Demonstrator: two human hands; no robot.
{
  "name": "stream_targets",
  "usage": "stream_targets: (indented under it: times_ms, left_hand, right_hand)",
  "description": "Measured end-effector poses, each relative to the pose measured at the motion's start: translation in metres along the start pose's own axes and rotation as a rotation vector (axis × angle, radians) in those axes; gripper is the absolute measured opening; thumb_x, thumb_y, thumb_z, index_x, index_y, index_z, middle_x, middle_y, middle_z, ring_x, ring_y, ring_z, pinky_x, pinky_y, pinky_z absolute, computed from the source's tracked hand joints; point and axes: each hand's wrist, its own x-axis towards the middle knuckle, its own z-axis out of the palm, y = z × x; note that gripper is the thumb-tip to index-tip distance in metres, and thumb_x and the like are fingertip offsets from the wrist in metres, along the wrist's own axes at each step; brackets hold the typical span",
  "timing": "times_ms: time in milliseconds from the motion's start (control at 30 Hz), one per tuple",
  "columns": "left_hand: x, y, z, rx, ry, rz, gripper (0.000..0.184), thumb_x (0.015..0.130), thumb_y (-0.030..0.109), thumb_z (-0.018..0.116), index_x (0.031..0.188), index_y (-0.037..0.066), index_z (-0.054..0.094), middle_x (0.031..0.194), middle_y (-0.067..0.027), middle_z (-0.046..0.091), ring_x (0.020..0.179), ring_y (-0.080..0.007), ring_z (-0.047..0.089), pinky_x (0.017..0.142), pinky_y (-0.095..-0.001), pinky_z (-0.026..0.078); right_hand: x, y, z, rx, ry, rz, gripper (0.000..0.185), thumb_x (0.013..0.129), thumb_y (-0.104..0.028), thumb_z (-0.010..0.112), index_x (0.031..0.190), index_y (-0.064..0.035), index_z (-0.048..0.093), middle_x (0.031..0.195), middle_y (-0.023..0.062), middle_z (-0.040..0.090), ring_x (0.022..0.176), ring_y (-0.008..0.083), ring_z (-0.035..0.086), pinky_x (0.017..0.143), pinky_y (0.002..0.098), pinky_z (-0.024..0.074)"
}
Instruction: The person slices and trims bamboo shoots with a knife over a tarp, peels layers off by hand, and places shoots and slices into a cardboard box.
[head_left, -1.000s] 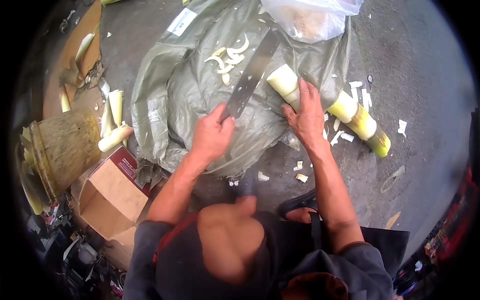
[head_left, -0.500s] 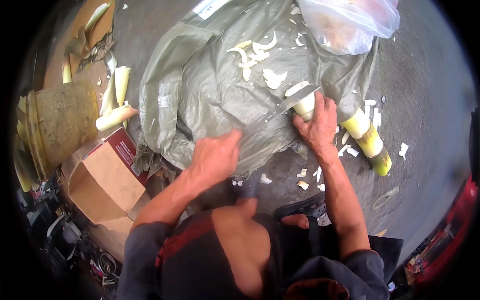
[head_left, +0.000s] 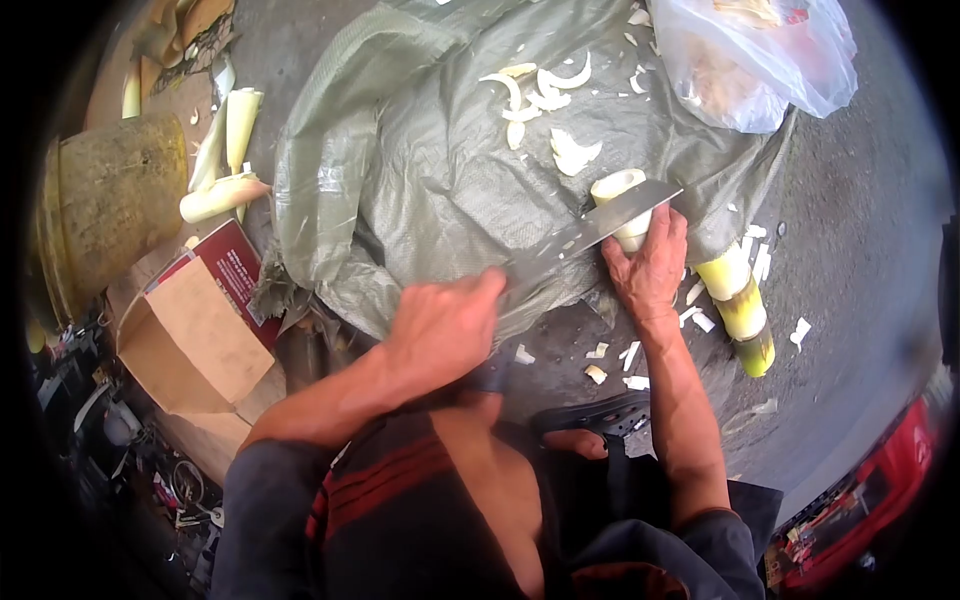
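Observation:
My left hand (head_left: 450, 312) is closed around the handle end of a long knife (head_left: 600, 222). Its broad blade slants up to the right, across the pale piece of bamboo shoot (head_left: 617, 184) just below that piece's ring-shaped top. With fingers and thumb wrapped around its lower part, my right hand (head_left: 650, 262) grips the shoot piece at the edge of a grey-green woven sheet (head_left: 430, 215). Whether the blade has cut into the shoot is unclear. Curved pale slices (head_left: 575, 152) lie on the sheet beyond the knife.
A longer bamboo shoot (head_left: 742, 312) with a green tip lies right of my right hand, among white scraps. A plastic bag (head_left: 735, 75) stands at the upper right. At left are a dirty yellow bucket (head_left: 115, 205), peeled husks (head_left: 225, 195) and an open cardboard box (head_left: 205, 335).
The whole view has shifted, so most things sit farther right or lower. The blade lies slightly lower across the shoot piece. Both hands keep their holds.

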Motion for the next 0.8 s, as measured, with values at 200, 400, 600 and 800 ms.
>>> stream_targets:
  times_ms: [200,400,600,800]
  left_hand:
    - [0.006,-0.002,0.002,0.005,-0.063,-0.04,0.017,0.086,0.004,0.06,0.103,0.003,0.06,0.072,-0.017,0.068,0.062,-0.0397,0.065,0.054,-0.051,0.049]
    - [0.031,-0.001,0.015,-0.007,-0.065,-0.031,0.016,0.085,0.006,0.06,0.101,0.002,0.058,0.062,-0.0181,0.064,0.057,-0.0411,0.064,0.051,-0.0529,0.047]
    - [0.07,0.01,0.033,-0.06,0.008,0.024,0.015,0.084,0.004,0.057,0.099,0.001,0.057,0.064,-0.0202,0.064,0.06,-0.0427,0.065,0.053,-0.0544,0.047]
    - [0.096,0.011,0.037,-0.055,-0.005,0.041,0.019,0.082,0.002,0.055,0.1,-0.001,0.057,0.067,-0.0217,0.066,0.064,-0.044,0.066,0.057,-0.0558,0.048]
  right_hand:
    - [-0.001,-0.001,0.001,-0.006,0.007,-0.016,0.081,0.072,-0.025,0.082,0.141,-0.0011,0.047,0.118,0.0234,0.055,0.102,0.0417,0.058,0.085,0.0487,0.0478]
    - [-0.001,0.002,0.003,0.016,0.011,-0.034,0.082,0.071,-0.024,0.083,0.141,-0.0006,0.048,0.119,0.0239,0.055,0.102,0.0423,0.058,0.086,0.0488,0.0482]
    - [-0.001,-0.001,-0.002,0.026,-0.009,-0.01,0.082,0.072,-0.024,0.085,0.141,-0.0007,0.047,0.119,0.0245,0.055,0.103,0.0427,0.058,0.087,0.0484,0.0488]
    - [-0.002,-0.002,-0.002,0.027,-0.024,0.01,0.082,0.072,-0.022,0.085,0.142,-0.0026,0.047,0.12,0.0241,0.053,0.108,0.0433,0.057,0.091,0.0484,0.0489]
